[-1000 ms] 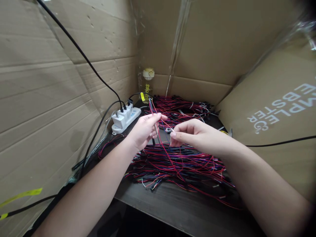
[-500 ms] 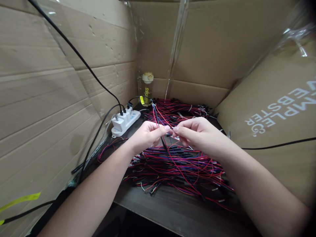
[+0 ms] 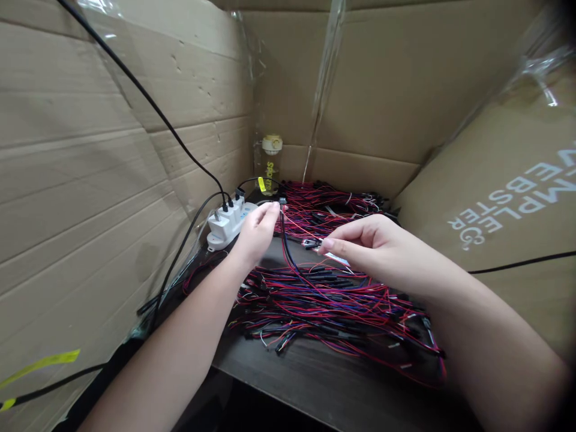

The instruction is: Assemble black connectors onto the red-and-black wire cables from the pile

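Observation:
My left hand (image 3: pixel 258 231) is closed in a pinch on a wire harness, just below its small black connector (image 3: pixel 282 201). Red, blue and black wires (image 3: pixel 288 249) hang from there down to the bundle on the table. From the harness a thin orange-red wire (image 3: pixel 302 225) stretches across to my right hand (image 3: pixel 366 246), whose thumb and forefinger are pinched on its end. Close to the right fingertips is a small dark and shiny piece (image 3: pixel 309 243), too small to name. A white strip (image 3: pixel 336 259) shows under the right hand.
Bundled harnesses (image 3: pixel 324 291) cover the near table, with a second pile (image 3: pixel 310 198) at the back. A white power strip (image 3: pixel 222 233) with black plugs stands left. Behind it is a bottle with a cream lid (image 3: pixel 272 144). Cardboard walls (image 3: pixel 382 78) enclose the table (image 3: pixel 288 381).
My left hand has moved left and away from my right hand, now gripping the harness near the connector. The orange-red wire is stretched between the hands. The right hand has barely moved.

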`<state>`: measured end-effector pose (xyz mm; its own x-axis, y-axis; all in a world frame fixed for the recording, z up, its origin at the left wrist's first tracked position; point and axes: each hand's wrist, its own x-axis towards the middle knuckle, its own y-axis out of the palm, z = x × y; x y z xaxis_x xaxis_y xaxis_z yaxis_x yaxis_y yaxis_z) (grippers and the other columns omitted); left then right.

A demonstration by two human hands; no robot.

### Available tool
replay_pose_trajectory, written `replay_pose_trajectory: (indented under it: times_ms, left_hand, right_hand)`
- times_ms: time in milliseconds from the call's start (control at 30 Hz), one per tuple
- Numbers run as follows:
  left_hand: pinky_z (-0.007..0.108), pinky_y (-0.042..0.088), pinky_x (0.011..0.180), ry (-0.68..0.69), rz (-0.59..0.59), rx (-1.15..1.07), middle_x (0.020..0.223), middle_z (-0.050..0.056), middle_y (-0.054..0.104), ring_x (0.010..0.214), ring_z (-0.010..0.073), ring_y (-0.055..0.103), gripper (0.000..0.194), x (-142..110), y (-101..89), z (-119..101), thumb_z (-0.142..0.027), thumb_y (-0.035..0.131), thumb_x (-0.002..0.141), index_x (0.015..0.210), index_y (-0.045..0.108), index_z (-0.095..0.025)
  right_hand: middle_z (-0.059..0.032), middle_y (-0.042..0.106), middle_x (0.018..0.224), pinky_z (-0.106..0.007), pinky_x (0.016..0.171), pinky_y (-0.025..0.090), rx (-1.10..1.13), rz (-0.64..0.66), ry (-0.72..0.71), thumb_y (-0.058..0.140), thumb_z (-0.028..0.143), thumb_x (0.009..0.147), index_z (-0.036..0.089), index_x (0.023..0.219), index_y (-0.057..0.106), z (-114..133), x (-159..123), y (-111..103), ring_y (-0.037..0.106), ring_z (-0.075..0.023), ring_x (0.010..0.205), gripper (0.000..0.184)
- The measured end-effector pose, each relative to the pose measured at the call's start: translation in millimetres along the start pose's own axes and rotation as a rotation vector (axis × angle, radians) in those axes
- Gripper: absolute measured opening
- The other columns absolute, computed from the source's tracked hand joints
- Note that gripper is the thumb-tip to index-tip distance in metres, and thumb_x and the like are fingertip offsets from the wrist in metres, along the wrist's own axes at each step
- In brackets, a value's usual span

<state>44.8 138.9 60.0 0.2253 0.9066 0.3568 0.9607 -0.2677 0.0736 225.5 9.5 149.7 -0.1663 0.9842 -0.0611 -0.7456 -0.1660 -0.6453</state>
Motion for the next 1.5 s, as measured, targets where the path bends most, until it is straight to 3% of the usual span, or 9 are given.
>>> replay_pose_trajectory:
  times_ms: [100, 267, 367, 533, 700, 867, 1067, 1267, 1500]
  left_hand:
    - [0.021, 0.045, 0.084, -0.011, 0.103, -0.176, 0.094, 0.004, 0.072, 0.088, 0.0126, 0.06, 0.024, -0.5, 0.8, 0.0, -0.03, 0.056, 0.098, 0.09, 0.075, -0.017]
    - [0.023, 0.05, 0.083, -0.02, 0.185, -0.395, 0.092, 0.004, 0.069, 0.083, 0.0116, 0.06, 0.023, -6.2, 1.7, -6.1, -0.035, 0.062, 0.097, 0.087, 0.071, -0.017]
    - [0.023, 0.049, 0.082, 0.045, 0.27, -0.372, 0.087, 0.003, 0.065, 0.08, 0.0111, 0.059, 0.03, -11.4, 1.1, -11.3, -0.045, 0.064, 0.095, 0.084, 0.069, -0.017]
    - [0.025, 0.048, 0.081, 0.093, 0.388, -0.219, 0.08, 0.004, 0.064, 0.079, 0.0133, 0.059, 0.039, -20.6, 0.5, -18.8, -0.053, 0.064, 0.093, 0.079, 0.067, -0.017]
    - [0.027, 0.048, 0.08, 0.091, 0.424, -0.139, 0.078, 0.004, 0.064, 0.077, 0.0141, 0.059, 0.039, -24.7, 1.8, -24.3, -0.052, 0.064, 0.093, 0.076, 0.065, -0.017]
    - [0.027, 0.048, 0.076, 0.086, 0.414, -0.133, 0.077, 0.004, 0.062, 0.074, 0.0137, 0.057, 0.034, -26.6, 1.2, -26.7, -0.046, 0.064, 0.093, 0.075, 0.062, -0.017]
    - [0.024, 0.048, 0.065, 0.028, 0.432, -0.127, 0.077, 0.002, 0.06, 0.068, 0.0115, 0.056, 0.027, -32.6, 2.5, -33.9, -0.039, 0.071, 0.088, 0.077, 0.062, -0.017]
    - [0.024, 0.049, 0.066, 0.038, 0.433, -0.263, 0.073, 0.001, 0.061, 0.065, 0.0106, 0.056, 0.024, -32.4, 1.8, -31.5, -0.037, 0.074, 0.086, 0.076, 0.064, -0.017]
    - [0.026, 0.046, 0.068, 0.06, 0.481, -0.358, 0.073, 0.003, 0.063, 0.068, 0.0128, 0.055, 0.021, -30.7, 0.1, -26.3, -0.035, 0.074, 0.085, 0.076, 0.07, -0.016]
  right_hand:
    - [0.0021, 0.044, 0.057, -0.027, 0.047, 0.024, -0.01, -0.005, 0.012, 0.062, 0.057, 0.091, 0.017, 0.081, 0.074, -1.3, 0.7, -5.8, 0.033, -0.0104, 0.051, 0.043]
    - [0.0017, 0.049, 0.055, -0.027, 0.045, 0.023, 0.012, -0.036, 0.005, 0.066, 0.058, 0.089, 0.018, 0.08, 0.076, -8.8, 2.4, -23.1, 0.033, -0.0091, 0.047, 0.042]
    - [0.0006, 0.052, 0.054, -0.028, 0.045, 0.025, -0.016, -0.001, 0.019, 0.067, 0.059, 0.089, 0.018, 0.077, 0.077, -13.9, -0.9, -38.2, 0.035, -0.0095, 0.047, 0.043]
    - [-0.0035, 0.063, 0.065, -0.028, 0.049, 0.032, -0.108, 0.199, 0.053, 0.069, 0.06, 0.086, 0.019, 0.083, 0.081, -13.5, -9.7, -53.0, 0.046, -0.013, 0.054, 0.043]
    - [-0.0023, 0.061, 0.064, -0.026, 0.052, 0.035, -0.101, 0.305, 0.005, 0.068, 0.056, 0.087, 0.019, 0.072, 0.075, -7.8, -8.6, -40.7, 0.047, -0.0135, 0.058, 0.041]
    - [0.0, 0.058, 0.063, -0.024, 0.048, 0.03, -0.036, 0.247, -0.033, 0.061, 0.05, 0.093, 0.018, 0.083, 0.076, -3.8, -1.9, -19.6, 0.041, -0.0104, 0.053, 0.037]
    - [0.0043, 0.049, 0.058, -0.022, 0.048, 0.029, 0.114, 0.181, -0.094, 0.062, 0.031, 0.092, 0.016, 0.069, 0.063, 1.5, 6.3, 14.4, 0.035, -0.0071, 0.051, 0.028]
    - [-0.0027, 0.065, 0.07, -0.024, 0.055, 0.041, 0.279, 0.056, -0.184, 0.067, 0.043, 0.093, 0.015, 0.077, 0.068, 3.3, 7.5, 28.3, 0.053, -0.0109, 0.059, 0.032]
    - [0.0081, 0.035, 0.046, -0.024, 0.041, 0.017, 0.352, -0.053, -0.11, 0.072, 0.05, 0.087, 0.014, 0.079, 0.07, 12.6, -0.6, 27.8, 0.023, -0.005, 0.042, 0.037]
